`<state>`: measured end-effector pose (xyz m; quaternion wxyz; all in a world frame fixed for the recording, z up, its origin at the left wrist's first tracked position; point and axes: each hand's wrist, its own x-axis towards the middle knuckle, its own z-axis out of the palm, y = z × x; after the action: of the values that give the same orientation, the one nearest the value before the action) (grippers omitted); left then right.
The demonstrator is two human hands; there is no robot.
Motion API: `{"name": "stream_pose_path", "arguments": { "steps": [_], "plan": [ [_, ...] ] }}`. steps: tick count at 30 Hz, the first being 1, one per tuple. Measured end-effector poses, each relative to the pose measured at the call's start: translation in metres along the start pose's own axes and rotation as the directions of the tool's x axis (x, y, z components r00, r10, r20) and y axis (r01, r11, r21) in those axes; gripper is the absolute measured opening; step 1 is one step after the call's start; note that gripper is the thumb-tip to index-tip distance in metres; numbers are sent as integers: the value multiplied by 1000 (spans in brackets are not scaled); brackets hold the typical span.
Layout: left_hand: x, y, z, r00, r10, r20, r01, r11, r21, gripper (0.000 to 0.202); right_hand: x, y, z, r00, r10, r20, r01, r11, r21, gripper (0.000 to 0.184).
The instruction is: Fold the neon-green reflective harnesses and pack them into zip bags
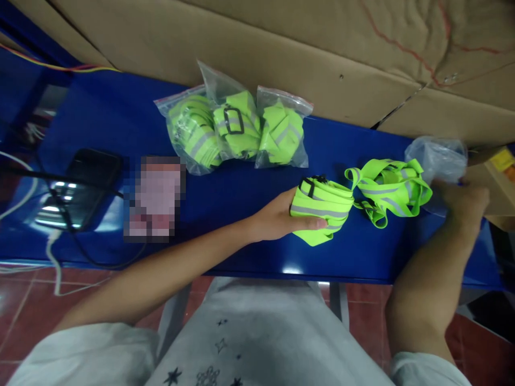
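My left hand (281, 219) is closed around a folded bundle of neon yellow-green reflective strap (322, 206) with grey stripes and a black buckle. Just right of it, a looser tangle of the same reflective strap (392, 187) lies on the blue table (249, 254). Farther right, my right hand (461, 201) is at a pile of clear plastic bags (436, 158); motion blur smears its fingers, so its grip cannot be made out.
Three zip bags (237, 128) packed with reflective straps lie against the cardboard (322, 80) at the back. On the left are a dark phone (86, 182), cables (52, 252) and a pixelated item (156, 198). An open cardboard box (497, 187) stands at the right.
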<state>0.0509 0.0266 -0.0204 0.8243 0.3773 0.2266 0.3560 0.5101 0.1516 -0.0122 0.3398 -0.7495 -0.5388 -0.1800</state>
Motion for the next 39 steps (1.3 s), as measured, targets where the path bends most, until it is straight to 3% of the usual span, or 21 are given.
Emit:
{"name": "stream_pose_path", "arguments": {
  "steps": [2, 4, 7, 9, 10, 11, 12, 13, 14, 16, 17, 19, 21, 22, 24, 26, 27, 30, 33, 39],
  "plan": [
    [-1, 1, 3, 1000, -26, 3, 26, 1000, -2, 64, 2, 1, -1, 973, 216, -87, -215, 976, 12, 41],
    [-1, 3, 4, 999, -38, 8, 38, 999, 2, 67, 2, -9, -5, 935, 295, -195, -279, 954, 107, 37],
    [-2, 6, 2, 996, -64, 61, 64, 998, 15, 67, -13, -49, -14, 962, 130, -242, -62, 961, 268, 40],
    [-2, 7, -1, 990, -79, 119, 76, 997, 28, 61, -38, -91, -22, 982, -124, -140, 183, 787, 589, 31],
    [-2, 7, -2, 986, -80, 144, 76, 997, 33, 57, -54, -112, -26, 956, -268, -122, 279, 692, 665, 24],
    [-2, 7, -3, 983, -82, 166, 77, 996, 36, 54, -69, -132, -30, 900, -428, -76, 365, 648, 669, 18],
    [-3, 7, -4, 978, -89, 189, 83, 996, 42, 52, -83, -149, -33, 832, -554, -3, 422, 630, 652, 11],
    [-3, 7, -4, 971, -107, 216, 98, 994, 53, 51, -94, -162, -36, 730, -674, 114, 472, 619, 628, 6],
    [-5, 7, -3, 959, -135, 250, 121, 990, 71, 51, -103, -171, -37, 637, -737, 226, 503, 619, 603, 3],
    [-8, 7, 0, 922, -204, 329, 176, 978, 111, 50, -111, -178, -39, 534, -774, 341, 535, 621, 573, 20],
    [-10, 6, 2, 901, -236, 365, 204, 971, 124, 50, -111, -178, -41, 518, -777, 358, 540, 622, 567, 29],
    [-14, 4, 7, 869, -279, 409, 249, 960, 127, 50, -110, -177, -47, 540, -774, 330, 544, 620, 565, 42],
    [-17, 1, 12, 851, -311, 423, 283, 950, 129, 53, -109, -180, -58, 574, -769, 282, 544, 615, 571, 37],
    [-19, -1, 13, 846, -328, 420, 296, 945, 143, 55, -111, -182, -64, 564, -776, 282, 542, 605, 583, 30],
    [-20, -4, 15, 842, -357, 404, 309, 934, 180, 57, -115, -189, -72, 461, -818, 344, 544, 567, 619, 23],
    [-19, -7, 15, 854, -357, 379, 305, 933, 192, 57, -122, -194, -74, 351, -840, 413, 553, 542, 633, 30],
    [-18, -8, 14, 863, -346, 367, 297, 937, 184, 56, -125, -195, -73, 335, -840, 427, 558, 543, 628, 30],
    [-14, -11, 13, 903, -300, 308, 269, 953, 139, 52, -131, -196, -68, 396, -827, 399, 512, 559, 651, 19],
    [-10, -11, 11, 940, -283, 189, 271, 959, 86, 52, -129, -198, -71, 440, -826, 353, 422, 537, 731, 20],
    [-6, -3, 13, 960, -281, 4, 280, 958, -67, 61, -119, -199, -90, 517, -811, 274, 428, 522, 738, 25]
  ]
}}
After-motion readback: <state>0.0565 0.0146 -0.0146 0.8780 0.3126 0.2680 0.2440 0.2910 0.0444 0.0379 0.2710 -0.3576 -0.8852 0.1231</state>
